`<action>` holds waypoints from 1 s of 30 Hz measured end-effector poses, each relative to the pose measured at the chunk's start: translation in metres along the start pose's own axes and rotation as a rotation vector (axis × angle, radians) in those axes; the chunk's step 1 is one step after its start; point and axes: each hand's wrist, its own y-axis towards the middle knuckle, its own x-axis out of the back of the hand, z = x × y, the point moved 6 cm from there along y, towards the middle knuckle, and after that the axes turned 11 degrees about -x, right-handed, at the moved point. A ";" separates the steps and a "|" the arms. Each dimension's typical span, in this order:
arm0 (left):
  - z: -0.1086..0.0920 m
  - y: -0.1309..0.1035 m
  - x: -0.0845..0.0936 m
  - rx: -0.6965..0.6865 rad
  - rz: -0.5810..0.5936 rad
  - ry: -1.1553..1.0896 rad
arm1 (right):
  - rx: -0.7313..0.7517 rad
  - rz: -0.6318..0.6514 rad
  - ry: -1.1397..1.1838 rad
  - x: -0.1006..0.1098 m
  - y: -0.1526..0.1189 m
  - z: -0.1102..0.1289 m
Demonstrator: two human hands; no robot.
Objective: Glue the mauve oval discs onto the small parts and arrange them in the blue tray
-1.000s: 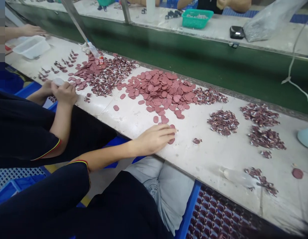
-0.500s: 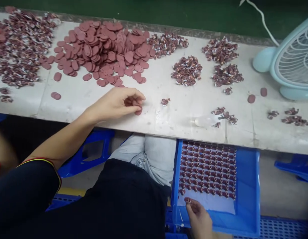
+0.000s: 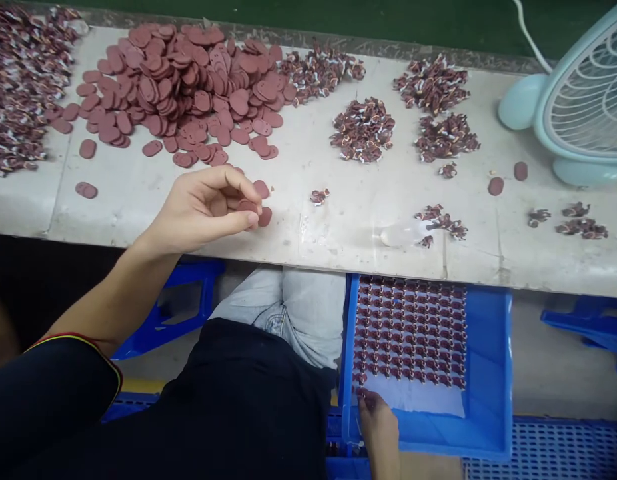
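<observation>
My left hand is just above the table, its thumb and fingers pinched on a flat reddish-brown oval disc. Two more discs lie beside the fingertips, one being a lone disc. Down in the blue tray, rows of small brown-and-white pieces cover most of a white sheet. My right hand reaches to the sheet's near left corner, closed on a small brown-and-white piece partly hidden by the fingers. A large heap of discs lies beyond my left hand.
Several piles of small pieces, including one pile, stand across the table. A clear squeeze bottle lies near the front edge, its dark tip among loose pieces. A light-blue fan occupies the right. Blue stools stand below.
My right hand has moved left and brought its piece to the sheet's corner. My left hand has shifted left, and two discs now show beside its fingers. The whole view has shifted slightly.
</observation>
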 end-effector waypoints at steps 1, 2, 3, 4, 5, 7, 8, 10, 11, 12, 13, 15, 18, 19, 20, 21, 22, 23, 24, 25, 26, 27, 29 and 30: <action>0.001 -0.001 0.000 0.000 -0.009 0.002 | -0.004 0.035 -0.043 -0.003 0.000 -0.001; 0.002 -0.001 0.000 -0.006 -0.018 0.000 | -0.013 0.066 -0.085 -0.006 0.001 -0.004; 0.002 -0.001 0.000 -0.008 -0.030 0.000 | -0.024 0.091 -0.121 -0.009 0.002 -0.006; 0.003 -0.002 0.001 -0.003 -0.040 0.002 | -0.040 0.104 -0.150 -0.011 0.003 -0.009; 0.004 -0.003 0.001 0.005 -0.048 0.004 | -0.060 0.113 -0.177 -0.014 0.004 -0.012; 0.005 -0.005 0.002 0.030 -0.068 0.010 | -0.097 0.130 -0.221 -0.018 0.007 -0.016; 0.006 -0.006 0.003 0.050 -0.078 0.012 | -0.109 0.142 -0.238 -0.019 0.008 -0.016; 0.006 -0.009 0.005 0.083 -0.098 0.004 | -0.123 0.156 -0.262 -0.016 0.011 -0.010; 0.006 -0.011 0.006 0.092 -0.106 -0.008 | -0.124 0.153 -0.266 -0.010 0.012 -0.002; 0.006 -0.013 0.006 0.095 -0.106 -0.028 | -0.125 0.140 -0.262 -0.001 0.013 0.007; 0.005 -0.014 0.005 0.096 -0.098 -0.052 | -0.121 0.116 -0.250 0.011 0.012 0.021; 0.005 -0.018 0.002 0.097 -0.082 -0.101 | -0.095 0.052 -0.198 0.041 0.007 0.056; 0.007 -0.025 -0.005 0.121 -0.080 -0.166 | 0.011 -0.096 -0.076 0.091 -0.008 0.129; 0.008 -0.028 -0.008 0.129 -0.084 -0.187 | 0.091 -0.168 -0.009 0.107 -0.013 0.159; 0.009 -0.030 -0.012 0.134 -0.081 -0.210 | 0.183 -0.322 0.064 0.126 -0.018 0.188; 0.010 -0.033 -0.017 0.141 -0.068 -0.231 | 0.291 -0.427 0.098 0.140 -0.020 0.218; 0.011 -0.036 -0.021 0.152 -0.049 -0.249 | 0.423 -0.522 0.112 0.151 -0.020 0.248; 0.012 -0.039 -0.025 0.166 -0.030 -0.264 | 0.538 -0.601 0.104 0.160 -0.017 0.276; 0.013 -0.042 -0.027 0.179 -0.014 -0.277 | 0.669 -0.637 0.077 0.165 -0.010 0.303; 0.014 -0.046 -0.029 0.197 -0.004 -0.288 | 0.796 -0.638 0.032 0.167 -0.001 0.327; 0.015 -0.049 -0.029 0.214 0.001 -0.296 | 0.906 -0.610 -0.026 0.167 0.011 0.347; 0.016 -0.052 -0.028 0.226 -0.002 -0.304 | 1.008 -0.576 -0.096 0.166 0.021 0.364; 0.017 -0.059 -0.025 0.246 -0.020 -0.313 | 1.132 -0.507 -0.209 0.163 0.039 0.385; 0.018 -0.063 -0.023 0.259 -0.032 -0.318 | 1.163 -0.488 -0.245 0.163 0.046 0.390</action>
